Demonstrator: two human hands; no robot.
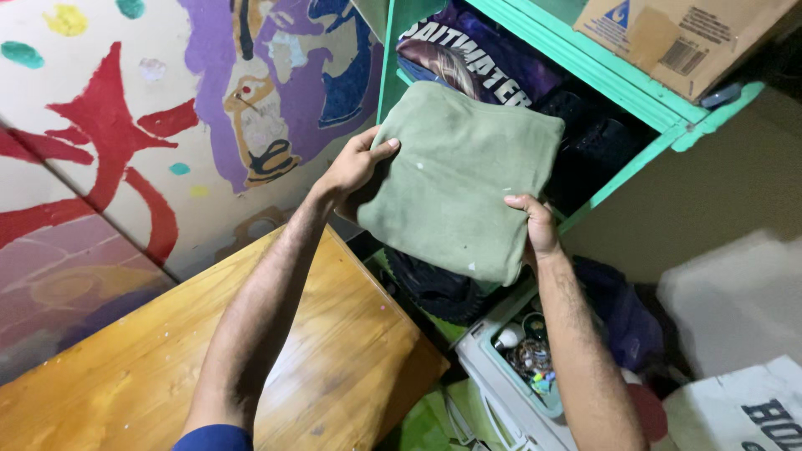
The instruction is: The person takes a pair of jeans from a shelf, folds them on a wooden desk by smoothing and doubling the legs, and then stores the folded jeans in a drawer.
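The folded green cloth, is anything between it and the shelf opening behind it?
Nothing visible blocks it. Both the left hand and right hand grip the folded green cloth right in front of the green shelf, where a dark printed garment already lies.

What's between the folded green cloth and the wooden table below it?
In the head view, only the left forearm crosses that stretch between the folded green cloth and the wooden table; behind it is the painted wall.

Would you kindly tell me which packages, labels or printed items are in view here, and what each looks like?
Brown cardboard box, on the green shelf top, upper right; white barcode label, blue triangle mark.
Purple printed garment, on the shelf behind the folded green cloth; white lettering.
White printed sack, bottom right; dark lettering.
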